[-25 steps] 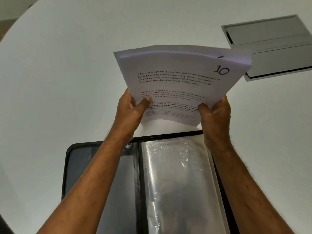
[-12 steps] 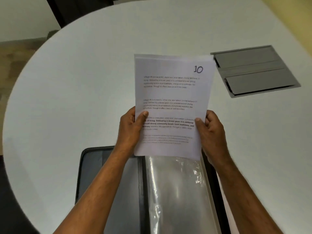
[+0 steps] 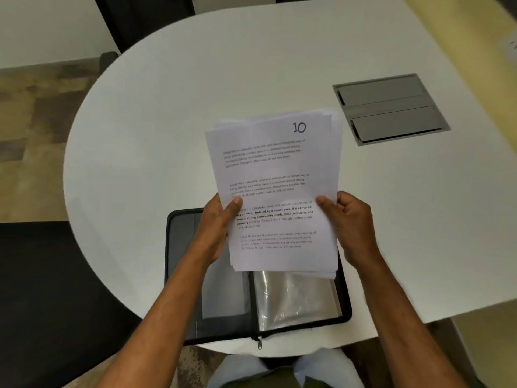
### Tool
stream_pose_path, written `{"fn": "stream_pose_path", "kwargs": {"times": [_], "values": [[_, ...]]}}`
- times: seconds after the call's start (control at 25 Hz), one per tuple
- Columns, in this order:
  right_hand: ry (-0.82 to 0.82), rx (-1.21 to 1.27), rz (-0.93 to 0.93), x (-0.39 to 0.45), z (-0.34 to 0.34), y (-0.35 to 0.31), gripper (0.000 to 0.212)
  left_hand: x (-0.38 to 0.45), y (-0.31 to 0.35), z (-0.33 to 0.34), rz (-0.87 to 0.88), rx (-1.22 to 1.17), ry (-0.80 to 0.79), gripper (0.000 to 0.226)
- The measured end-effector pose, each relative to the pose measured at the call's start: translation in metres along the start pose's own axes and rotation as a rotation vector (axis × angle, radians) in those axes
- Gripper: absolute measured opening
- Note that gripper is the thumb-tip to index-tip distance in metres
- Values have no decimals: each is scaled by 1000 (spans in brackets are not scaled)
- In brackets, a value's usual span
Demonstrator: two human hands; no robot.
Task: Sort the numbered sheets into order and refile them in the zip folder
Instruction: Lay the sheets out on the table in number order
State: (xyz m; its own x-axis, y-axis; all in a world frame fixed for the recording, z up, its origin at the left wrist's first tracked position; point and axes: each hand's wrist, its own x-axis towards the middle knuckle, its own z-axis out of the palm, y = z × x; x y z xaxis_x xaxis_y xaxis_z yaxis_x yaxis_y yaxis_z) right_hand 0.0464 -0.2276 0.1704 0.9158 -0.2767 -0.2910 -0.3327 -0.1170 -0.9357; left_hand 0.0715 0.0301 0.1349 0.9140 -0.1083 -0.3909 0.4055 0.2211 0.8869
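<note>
I hold a stack of white printed sheets (image 3: 275, 175) above the table; the top sheet carries a handwritten 10 at its upper right. My left hand (image 3: 216, 228) grips the stack's left edge, thumb on the front. My right hand (image 3: 349, 219) grips the right edge, thumb on the page. The edges of the sheets behind are slightly fanned. Under the stack lies the black zip folder (image 3: 179, 247), open flat, with clear plastic sleeves (image 3: 293, 298) on its right half and the zipper pull hanging at the near edge.
The white rounded table (image 3: 195, 93) has a grey recessed cable box (image 3: 390, 107) with two flaps at the right. A dark chair (image 3: 142, 21) stands beyond the far edge. A black seat surface (image 3: 42, 289) sits at the left. My lap shows below the table's near edge.
The stack has come down and toward me, from raised and bowed to nearly flat over the folder. The view has pulled back, and the sheets are now slightly fanned.
</note>
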Motion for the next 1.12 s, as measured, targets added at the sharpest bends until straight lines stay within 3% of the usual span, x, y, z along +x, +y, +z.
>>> {"fn": "stream_pose_path", "kwargs": {"times": [0.2,0.36,0.52,0.68,0.84,1.0,1.12], "values": [[-29,153,29,-32,-9,-14,17,-30,-1,2,-4,-46,69,29],[-148,165,57,-42,-32,-22,15,-46,7,7,-45,-119,87,34],[-119,227,32,-44,-47,-24,7,-65,9,15,-62,-161,51,40],[-116,266,14,-44,-47,-25,19,-76,8,19,-48,-165,85,33],[-192,241,42,-40,-54,-25,11,-83,11,16,-53,-204,133,28],[-143,157,-49,-38,-53,-30,38,-85,7,7,-63,-236,136,32],[-102,197,-58,-45,-47,-35,18,-88,5,0,-85,-279,143,35]]}}
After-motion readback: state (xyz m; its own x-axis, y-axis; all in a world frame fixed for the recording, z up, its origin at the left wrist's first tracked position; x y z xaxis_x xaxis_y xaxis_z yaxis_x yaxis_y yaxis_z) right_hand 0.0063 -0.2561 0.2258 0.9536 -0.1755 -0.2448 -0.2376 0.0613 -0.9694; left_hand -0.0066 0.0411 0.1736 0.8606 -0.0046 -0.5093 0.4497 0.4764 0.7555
